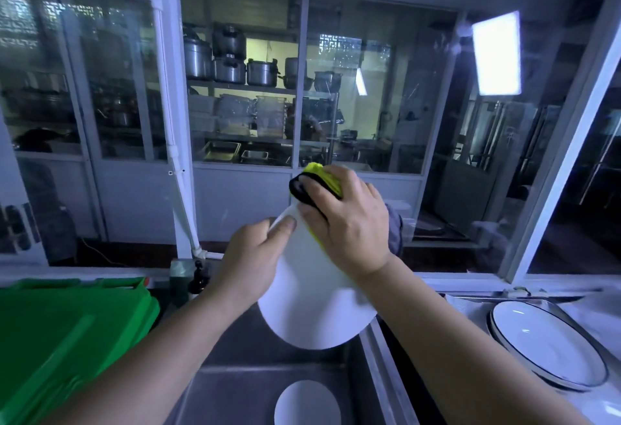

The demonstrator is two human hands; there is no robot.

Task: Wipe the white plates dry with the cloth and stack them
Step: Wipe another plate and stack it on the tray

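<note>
Above the sink [242, 381], pinching with the left hand [248, 256] the left rim of the tilted white plate [316, 310]; rubbing its upper edge with the cloth [317, 170], clamped in the right hand [349, 222]. Likely feeling stiff, wet-slick, breakable: gripping at the rim seeming safest.

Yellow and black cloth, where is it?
In the head view, the yellow and black cloth is at centre, gripped by the right hand against the top edge of the round white plate that the left hand holds over the steel sink.
</note>
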